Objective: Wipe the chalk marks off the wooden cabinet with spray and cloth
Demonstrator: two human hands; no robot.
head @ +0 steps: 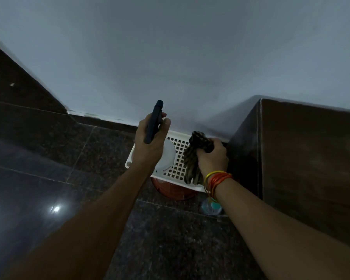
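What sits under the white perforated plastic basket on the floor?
A reddish-brown round container shows beneath the white perforated plastic basket. The basket covers most of it, so its shape and contents stay hidden.

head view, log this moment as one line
left hand: holds spray bottle | right hand: grips cloth | both above white basket | cabinet: untouched

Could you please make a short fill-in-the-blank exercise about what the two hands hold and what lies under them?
1. The left hand grips a dark spray ____ by its head.
2. The right hand holds a bunched, patterned ____.
3. Under both hands a white perforated ____ rests on a reddish-brown container.
4. The dark wooden cabinet stands on the person's ____ side.

Missing words: bottle; cloth; basket; right
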